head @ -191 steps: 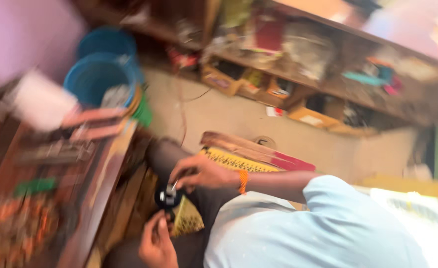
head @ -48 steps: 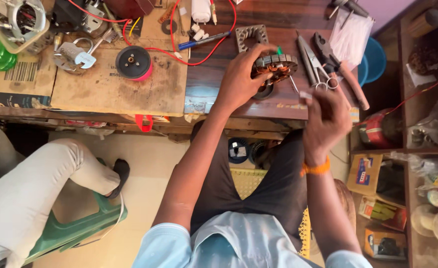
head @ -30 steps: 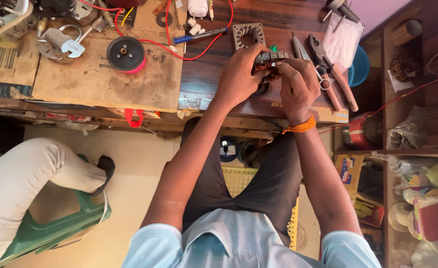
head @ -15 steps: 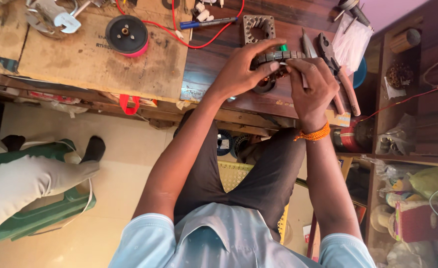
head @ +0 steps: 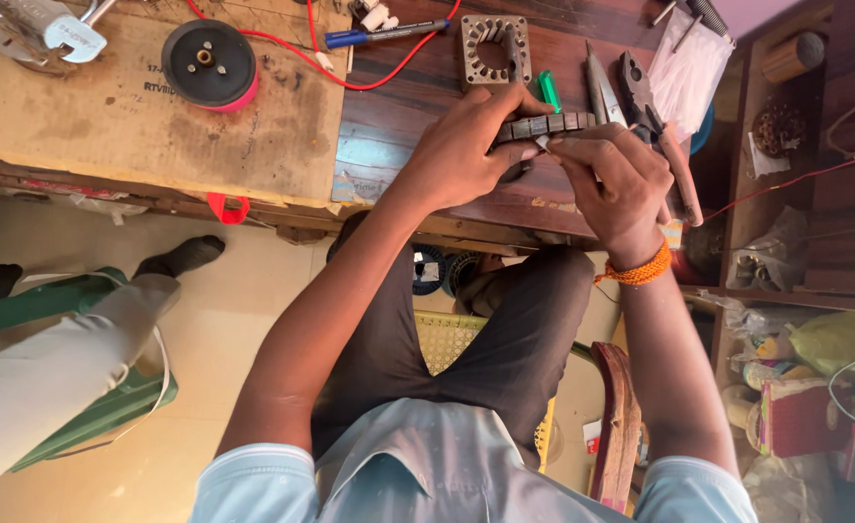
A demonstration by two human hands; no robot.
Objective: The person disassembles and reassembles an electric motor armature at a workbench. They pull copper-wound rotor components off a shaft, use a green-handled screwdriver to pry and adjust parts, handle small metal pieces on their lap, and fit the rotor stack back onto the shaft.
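My left hand (head: 461,145) grips a dark round motor stator (head: 544,126) held on edge over the wooden workbench (head: 398,136). My right hand (head: 616,179), with an orange band at the wrist, pinches at the stator's rim from the right side. A second square metal stator core (head: 490,48) lies on the bench just beyond my hands. Pliers (head: 655,121) and a green-handled tool (head: 549,89) lie close by the right hand.
A black spool (head: 208,63) with red wire, a blue pen (head: 379,34) and a metal clamp (head: 40,29) lie on a cardboard sheet (head: 108,126) at the left. Another person's leg (head: 69,339) rests on a green chair (head: 89,407). Shelves (head: 795,194) of clutter stand at the right.
Both hands came together on the stator at the bench edge. The view has shifted, and the other person's leg and chair have slid toward the left edge.
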